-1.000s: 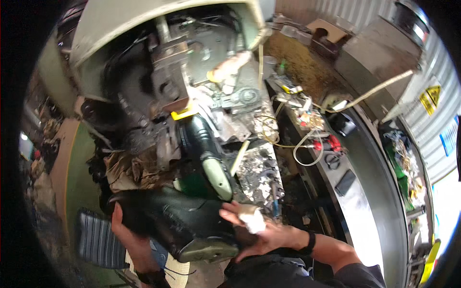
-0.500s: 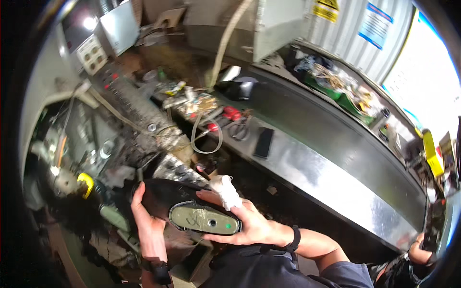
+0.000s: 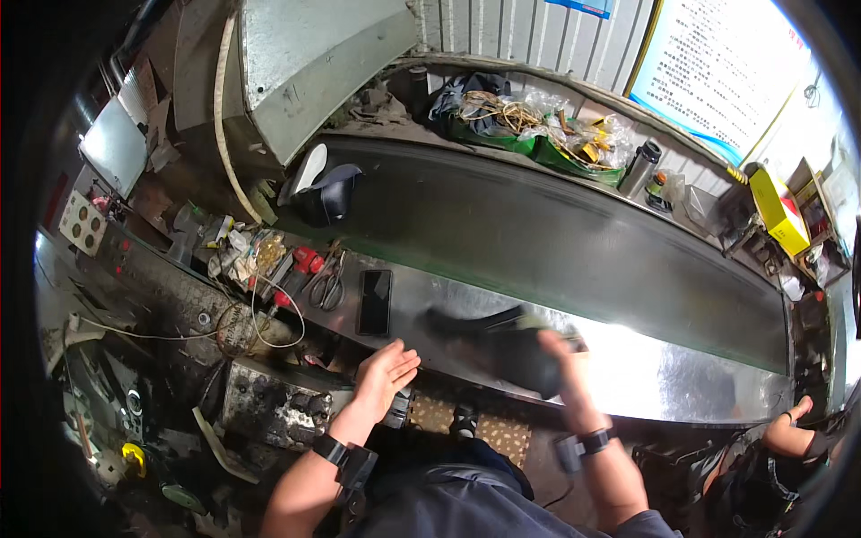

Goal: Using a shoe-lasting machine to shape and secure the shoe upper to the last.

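Observation:
In my right hand (image 3: 563,354) is a black shoe (image 3: 516,357), smeared by motion, held over the front strip of the metal bench (image 3: 587,323). A pale greenish patch shows on top of it, beside my fingers. Whether the shoe touches the bench I cannot tell. My left hand (image 3: 387,369) is empty and open, its fingers stretched out just in front of the bench edge. Closest to it on the bench lies a black phone (image 3: 375,302). Scissors (image 3: 327,285) and a red-handled tool (image 3: 307,260) lie left of the phone.
A black item (image 3: 330,193) with a white piece beside it lies at the bench's far left. Along the back shelf are green trays (image 3: 574,166) of scraps, a flask (image 3: 640,169) and a yellow box (image 3: 778,211). Another person's arm (image 3: 789,426) is at the right.
My left hand has let go of the shoe. My right hand has carried it rightward over the bench, and the view has turned toward the bench.

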Motion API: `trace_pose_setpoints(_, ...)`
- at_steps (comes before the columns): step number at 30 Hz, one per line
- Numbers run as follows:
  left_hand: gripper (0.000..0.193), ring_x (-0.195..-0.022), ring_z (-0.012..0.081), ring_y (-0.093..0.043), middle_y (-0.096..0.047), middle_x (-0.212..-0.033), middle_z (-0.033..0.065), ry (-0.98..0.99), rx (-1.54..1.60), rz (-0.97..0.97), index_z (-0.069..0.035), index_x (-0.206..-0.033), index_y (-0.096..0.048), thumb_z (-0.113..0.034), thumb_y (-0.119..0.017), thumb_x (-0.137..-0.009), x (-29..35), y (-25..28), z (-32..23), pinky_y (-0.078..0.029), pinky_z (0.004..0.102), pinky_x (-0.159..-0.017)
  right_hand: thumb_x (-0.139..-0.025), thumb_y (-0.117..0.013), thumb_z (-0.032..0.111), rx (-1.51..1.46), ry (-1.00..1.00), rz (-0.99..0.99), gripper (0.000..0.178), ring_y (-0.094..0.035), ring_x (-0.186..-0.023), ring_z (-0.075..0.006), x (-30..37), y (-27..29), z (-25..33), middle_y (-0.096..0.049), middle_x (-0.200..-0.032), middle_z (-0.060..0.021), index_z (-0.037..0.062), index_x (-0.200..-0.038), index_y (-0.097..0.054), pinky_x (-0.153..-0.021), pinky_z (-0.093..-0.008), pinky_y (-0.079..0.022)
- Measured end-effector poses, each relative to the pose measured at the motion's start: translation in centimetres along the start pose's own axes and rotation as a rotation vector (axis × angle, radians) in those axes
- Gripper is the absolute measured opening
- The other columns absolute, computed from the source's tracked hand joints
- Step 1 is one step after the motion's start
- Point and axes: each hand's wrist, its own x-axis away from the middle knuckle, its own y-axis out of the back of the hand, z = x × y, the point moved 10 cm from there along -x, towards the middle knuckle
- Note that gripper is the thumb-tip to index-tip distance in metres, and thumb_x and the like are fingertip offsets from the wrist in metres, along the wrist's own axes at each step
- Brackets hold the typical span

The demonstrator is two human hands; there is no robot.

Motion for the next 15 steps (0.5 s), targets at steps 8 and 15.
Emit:
trace_pose_setpoints(8, 0.033, -0.095, 0.0142, -0.067, -0.072, -0.102, 0.0091, -0.379, -0.767, 0.05, 0.004, -0.115, -0.067, -0.014, -0.076, -0.088, -2.8, 5.5, -0.2, -0.053, 0.0281, -0.086, -0.096, -0.067, 0.022, -0.804, -0.003, -0.164, 0.028, -0.068, -0.1, -0.0245, -19.8, 31.4, -4.0, -0.069, -0.114, -0.0113, 0.0019, -0.115, -0.064, -0.088, -0.0373, -0.059)
trace_pose_setpoints(15, 0.043, -0.108, 0.0334, -0.065, -0.068, -0.115, 0.0193, -0.756, -1.144, -0.17, 0.002, -0.118, -0.064, -0.018, -0.077, -0.083, -3.2, 9.0, -5.0, -0.051, 0.0407, -0.094, -0.093, -0.063, 0.003, -0.489, -0.01, -0.241, 0.041, -0.066, -0.092, -0.0214, -13.9, 19.2, -9.5, -0.067, -0.111, -0.0137, 0.0033, -0.133, -0.051, -0.084, -0.0358, -0.056)
